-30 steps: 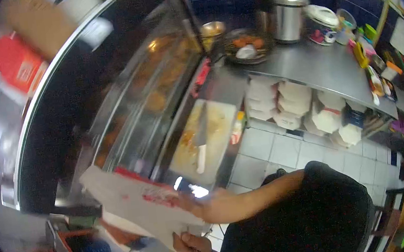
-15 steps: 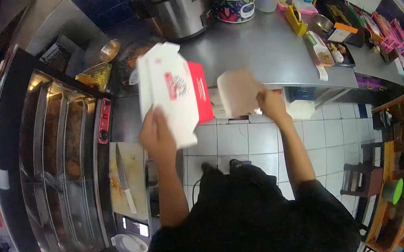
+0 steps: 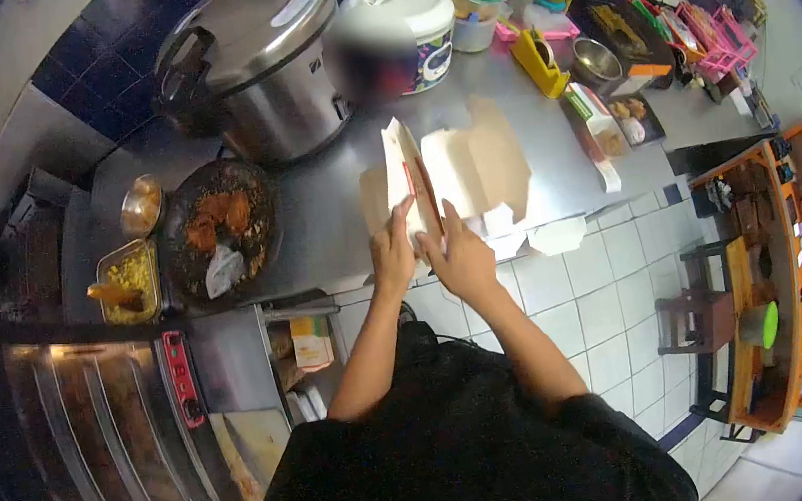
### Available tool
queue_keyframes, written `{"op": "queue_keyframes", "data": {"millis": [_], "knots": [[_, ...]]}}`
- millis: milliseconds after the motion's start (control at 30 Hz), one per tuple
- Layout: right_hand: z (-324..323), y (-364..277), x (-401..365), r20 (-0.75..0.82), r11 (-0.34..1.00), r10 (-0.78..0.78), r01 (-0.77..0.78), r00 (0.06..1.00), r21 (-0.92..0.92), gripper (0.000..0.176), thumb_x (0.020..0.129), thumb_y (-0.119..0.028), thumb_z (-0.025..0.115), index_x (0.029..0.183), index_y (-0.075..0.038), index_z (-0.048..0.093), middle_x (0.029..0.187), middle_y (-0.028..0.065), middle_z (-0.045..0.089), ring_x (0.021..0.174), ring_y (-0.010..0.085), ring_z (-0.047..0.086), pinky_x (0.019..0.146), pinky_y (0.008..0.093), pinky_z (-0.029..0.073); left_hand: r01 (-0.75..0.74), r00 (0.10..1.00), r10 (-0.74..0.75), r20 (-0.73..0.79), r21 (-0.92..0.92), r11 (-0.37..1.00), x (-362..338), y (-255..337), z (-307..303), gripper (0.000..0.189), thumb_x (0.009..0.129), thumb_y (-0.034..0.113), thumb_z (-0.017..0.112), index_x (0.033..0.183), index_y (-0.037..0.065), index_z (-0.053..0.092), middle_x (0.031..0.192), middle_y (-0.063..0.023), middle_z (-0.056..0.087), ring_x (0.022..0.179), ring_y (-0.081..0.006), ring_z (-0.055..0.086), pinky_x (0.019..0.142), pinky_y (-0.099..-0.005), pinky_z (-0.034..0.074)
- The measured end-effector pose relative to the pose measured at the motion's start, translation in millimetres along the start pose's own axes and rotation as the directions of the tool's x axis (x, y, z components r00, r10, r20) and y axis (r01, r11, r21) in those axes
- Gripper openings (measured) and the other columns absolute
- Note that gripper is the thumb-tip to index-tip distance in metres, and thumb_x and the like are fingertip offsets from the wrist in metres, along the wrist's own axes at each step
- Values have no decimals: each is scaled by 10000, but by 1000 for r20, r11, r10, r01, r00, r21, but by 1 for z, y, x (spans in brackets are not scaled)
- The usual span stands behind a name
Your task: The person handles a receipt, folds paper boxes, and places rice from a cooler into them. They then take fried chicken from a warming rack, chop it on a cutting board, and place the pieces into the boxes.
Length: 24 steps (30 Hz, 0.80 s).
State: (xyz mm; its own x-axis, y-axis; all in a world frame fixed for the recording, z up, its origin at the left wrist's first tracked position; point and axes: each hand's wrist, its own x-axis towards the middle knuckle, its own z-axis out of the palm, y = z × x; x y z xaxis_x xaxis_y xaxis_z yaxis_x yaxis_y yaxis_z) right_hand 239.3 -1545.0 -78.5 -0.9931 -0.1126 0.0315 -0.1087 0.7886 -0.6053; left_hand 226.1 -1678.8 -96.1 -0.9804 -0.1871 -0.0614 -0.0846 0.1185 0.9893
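Observation:
Both of my hands are on a white and red cardboard box (image 3: 401, 165), held on edge above the front of the steel counter (image 3: 317, 216). My left hand (image 3: 392, 252) presses its left side, fingers pointing up. On the right side, my right hand (image 3: 462, 258) grips with thumb and fingers near the lower end. Just right of the box, an opened box with brown and white faces (image 3: 481, 166) lies on the counter. Brown cardboard also shows behind the left side of the held box.
A large steel cooker (image 3: 276, 86) and a white-lidded rice cooker (image 3: 429, 27) stand at the back. To the left are a dark pan with food (image 3: 222, 222) and a yellow-filled tray (image 3: 129, 274). A yellow tape dispenser (image 3: 538, 63) stands right; a glass warmer (image 3: 102, 427) is lower left.
The view has shifted left. My hands have come together on the white and red box, now turned on edge. The brown piece has left my right hand, and opened cardboard lies on the counter.

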Motion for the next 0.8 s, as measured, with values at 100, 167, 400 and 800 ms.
{"op": "queue_keyframes", "data": {"millis": [100,167,400,800], "knots": [[7,14,16,178,973,59,-17,982,-230,640,898,-286,585,1423,-8,349,888,216,690,668,374,683,559,490,536,-73,995,70,-76,-37,997,5,-8,-14,356,961,184,569,1278,32,620,743,-44,687,586,-102,566,579,-296,458],[15,20,13,127,955,21,18,992,-297,618,879,-183,574,1422,-3,341,799,187,692,608,354,679,508,476,529,34,997,-39,74,72,997,6,14,-33,379,917,49,591,1295,24,604,897,9,695,653,-28,528,595,-220,433],[28,32,22,38,987,55,-48,998,-155,569,918,-234,571,1414,-15,399,706,191,674,545,372,641,531,486,511,-159,945,188,-266,127,979,3,103,-129,436,849,-39,544,1270,29,631,896,-49,719,679,-54,562,608,-247,457],[-2,132,71,170,674,-451,459,876,-579,221,856,-156,562,986,-24,682,1098,180,679,1119,306,622,1086,452,382,-222,812,578,-80,873,434,11,28,-46,344,897,119,595,1228,29,617,1074,-282,648,964,-425,641,849,-439,495]]}}
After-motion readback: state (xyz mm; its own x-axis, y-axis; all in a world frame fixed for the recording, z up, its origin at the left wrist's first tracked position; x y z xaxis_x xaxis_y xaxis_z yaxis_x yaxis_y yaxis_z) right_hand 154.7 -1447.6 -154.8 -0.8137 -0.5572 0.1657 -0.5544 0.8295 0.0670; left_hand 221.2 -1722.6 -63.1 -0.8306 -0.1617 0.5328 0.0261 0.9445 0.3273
